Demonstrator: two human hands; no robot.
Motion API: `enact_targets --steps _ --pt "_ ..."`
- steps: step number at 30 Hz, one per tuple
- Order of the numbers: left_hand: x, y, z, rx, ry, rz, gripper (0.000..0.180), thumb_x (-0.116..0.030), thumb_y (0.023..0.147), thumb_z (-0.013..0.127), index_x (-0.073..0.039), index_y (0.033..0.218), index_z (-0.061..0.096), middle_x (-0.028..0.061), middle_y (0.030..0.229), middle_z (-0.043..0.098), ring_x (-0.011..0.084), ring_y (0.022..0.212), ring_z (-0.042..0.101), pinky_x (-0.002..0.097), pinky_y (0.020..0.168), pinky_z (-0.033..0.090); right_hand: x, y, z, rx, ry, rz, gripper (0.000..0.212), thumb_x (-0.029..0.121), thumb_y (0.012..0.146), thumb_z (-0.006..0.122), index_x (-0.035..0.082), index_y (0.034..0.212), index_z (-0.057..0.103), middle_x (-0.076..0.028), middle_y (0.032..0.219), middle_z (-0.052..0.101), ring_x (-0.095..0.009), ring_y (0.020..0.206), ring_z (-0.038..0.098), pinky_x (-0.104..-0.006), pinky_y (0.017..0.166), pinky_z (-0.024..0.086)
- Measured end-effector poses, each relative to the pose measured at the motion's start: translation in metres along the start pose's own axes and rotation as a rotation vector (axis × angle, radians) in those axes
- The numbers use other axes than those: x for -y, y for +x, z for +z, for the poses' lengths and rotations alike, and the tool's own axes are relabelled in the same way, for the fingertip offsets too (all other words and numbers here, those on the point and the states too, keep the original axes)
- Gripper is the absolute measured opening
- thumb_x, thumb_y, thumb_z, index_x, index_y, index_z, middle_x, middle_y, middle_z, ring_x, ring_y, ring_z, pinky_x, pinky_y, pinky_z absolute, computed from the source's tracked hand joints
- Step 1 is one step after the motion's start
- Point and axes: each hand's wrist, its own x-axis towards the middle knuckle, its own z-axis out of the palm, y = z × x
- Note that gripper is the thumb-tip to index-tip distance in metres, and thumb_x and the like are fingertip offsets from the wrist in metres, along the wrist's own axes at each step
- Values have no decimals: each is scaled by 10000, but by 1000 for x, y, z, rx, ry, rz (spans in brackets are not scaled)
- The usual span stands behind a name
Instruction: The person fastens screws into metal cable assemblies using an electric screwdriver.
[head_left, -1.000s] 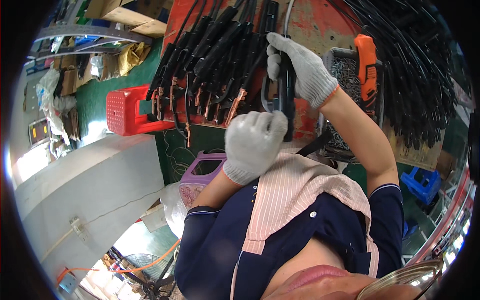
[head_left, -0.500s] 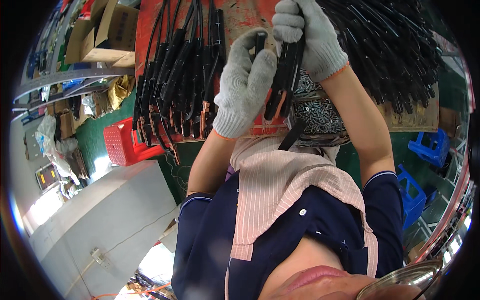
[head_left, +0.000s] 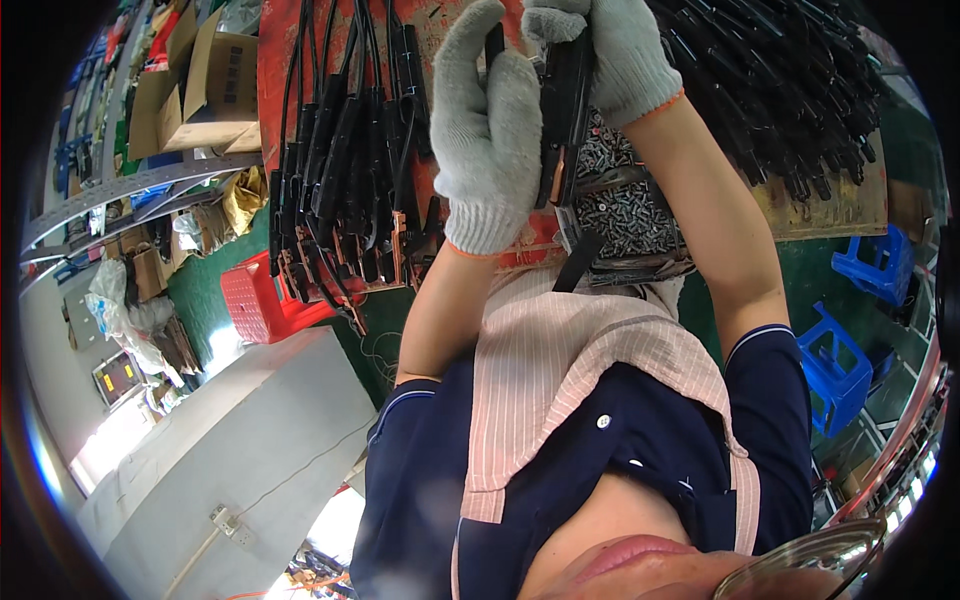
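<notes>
Both my hands wear grey knit gloves and are raised over a red workbench point(head_left: 275, 60). My left hand point(head_left: 487, 140) and my right hand point(head_left: 610, 55) are closed together around one black clamp-like tool with a copper-coloured jaw point(head_left: 562, 120). A black strap point(head_left: 578, 260) hangs from it. To the left lies a row of several similar black clamps with cables point(head_left: 345, 170). Just behind the held tool sits a tray of small metal screws point(head_left: 620, 205).
A large heap of black cables and clamps point(head_left: 790, 90) covers a board at the right. A red plastic stool point(head_left: 262, 300) stands at the left, blue stools point(head_left: 838, 360) at the right. Cardboard boxes point(head_left: 205, 85) and shelving sit at the upper left. A grey surface point(head_left: 230, 450) lies below.
Both hands have risen toward the top of the view while still holding the black clamp, and the view has tilted so the bench sits higher and closer.
</notes>
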Motion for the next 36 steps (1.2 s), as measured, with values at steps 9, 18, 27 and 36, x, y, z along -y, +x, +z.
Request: enact_targets --steps 9,18,27,36 --pt "-39 -5 18 -53 605 -559 200 -12 966 476 16 1135 579 99 1090 632 155 937 607 290 870 493 2 -19 13 -205 -163 63 312 377 934 630 153 767 491 57 574 402 -79 448 396 -229 403 367" --pt "-53 1 37 -108 -43 -1505 603 -139 855 676 -65 1339 325 127 882 593 178 555 596 310 396 457 21 -16 -34 51 -1459 -483 611 523 895 608 9 1200 485 -129 1022 626 -249 811 643 -371 688 535" --pt "-100 -31 37 -513 -584 -1613 843 128 693 649 -104 1407 265 172 1277 486 303 1174 551 523 1008 475 31 -101 -63 100 -1952 -810 684 444 853 639 93 1380 381 -264 1129 591 -419 945 630 -434 764 534" --pt "-95 -42 24 -583 -592 -1617 806 128 716 603 -100 1409 261 219 1175 507 372 1035 623 535 868 558 68 -128 -33 -104 -599 -337 482 196 810 745 62 1216 521 -3 827 545 -85 636 507 -221 563 429"
